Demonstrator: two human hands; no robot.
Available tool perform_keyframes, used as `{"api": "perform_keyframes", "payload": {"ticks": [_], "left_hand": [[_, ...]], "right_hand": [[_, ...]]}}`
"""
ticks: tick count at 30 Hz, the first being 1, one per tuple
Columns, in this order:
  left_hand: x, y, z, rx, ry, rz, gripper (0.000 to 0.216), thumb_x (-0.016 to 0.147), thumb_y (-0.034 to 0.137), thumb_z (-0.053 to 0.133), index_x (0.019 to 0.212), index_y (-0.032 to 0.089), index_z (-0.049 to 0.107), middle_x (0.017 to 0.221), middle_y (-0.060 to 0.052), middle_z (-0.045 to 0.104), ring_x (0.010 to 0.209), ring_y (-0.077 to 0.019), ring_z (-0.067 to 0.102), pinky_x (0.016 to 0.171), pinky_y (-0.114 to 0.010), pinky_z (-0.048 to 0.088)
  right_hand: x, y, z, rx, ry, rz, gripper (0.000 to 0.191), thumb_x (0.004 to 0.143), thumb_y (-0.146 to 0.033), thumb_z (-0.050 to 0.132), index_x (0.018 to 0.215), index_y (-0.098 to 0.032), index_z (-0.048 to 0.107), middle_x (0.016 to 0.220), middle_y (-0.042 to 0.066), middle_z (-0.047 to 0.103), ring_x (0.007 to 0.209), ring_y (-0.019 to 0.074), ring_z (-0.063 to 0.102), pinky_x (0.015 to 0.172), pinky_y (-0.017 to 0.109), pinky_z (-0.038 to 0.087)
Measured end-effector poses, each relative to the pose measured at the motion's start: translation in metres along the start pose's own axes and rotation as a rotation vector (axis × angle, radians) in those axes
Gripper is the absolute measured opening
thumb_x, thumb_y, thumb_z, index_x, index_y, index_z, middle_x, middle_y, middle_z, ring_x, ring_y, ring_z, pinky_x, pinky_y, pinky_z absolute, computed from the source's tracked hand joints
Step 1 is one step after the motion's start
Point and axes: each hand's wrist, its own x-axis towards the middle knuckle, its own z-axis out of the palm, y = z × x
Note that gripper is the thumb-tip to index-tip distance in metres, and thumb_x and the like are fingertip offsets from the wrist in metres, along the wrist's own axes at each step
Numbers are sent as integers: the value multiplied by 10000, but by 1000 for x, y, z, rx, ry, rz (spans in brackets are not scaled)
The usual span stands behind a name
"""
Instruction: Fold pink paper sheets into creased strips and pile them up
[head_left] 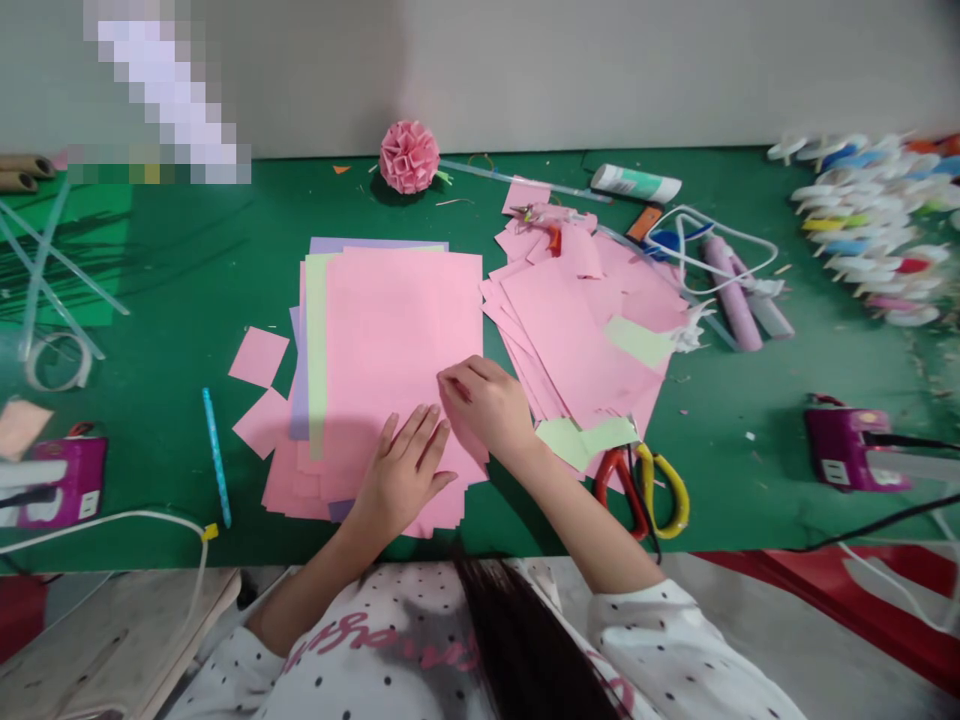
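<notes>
A stack of pink paper sheets lies on the green table, with a light green sheet and purple sheets showing at its left edge. My left hand rests flat on the lower part of the stack, fingers stretched out. Just right of it, my right hand is closed in a pinch over the stack's right side. What its fingers hold, if anything, is hidden. Small pink squares lie left of the stack.
To the right is a looser pink paper pile with pink-handled pliers on it. Scissors lie near the front edge. A pink paper ball, a blue pen, a tape roll and purple boxes surround the work.
</notes>
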Motion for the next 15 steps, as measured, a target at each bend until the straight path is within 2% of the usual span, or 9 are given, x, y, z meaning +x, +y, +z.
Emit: {"api": "perform_keyframes", "payload": {"ticks": [9,15], "left_hand": [[0,1,-1,-4,1,-9,559,1035,460,494,1448,86,531,1518,-159,564,1439,-284,513,1307,-480,165],[-1,2,1,-14,-16,-16,587,1031,453,501,1501,102,478,1544,-167,532,1491,-281,446,1307,-498,181]], "right_hand": [[32,7,4,-74,-28,27,283,994,-208,517,874,-177,772,866,97,714,815,208,644,663,306,443],[54,12,5,-99,-43,26,331,992,-185,462,876,-167,772,890,118,703,839,226,627,681,329,431]]}}
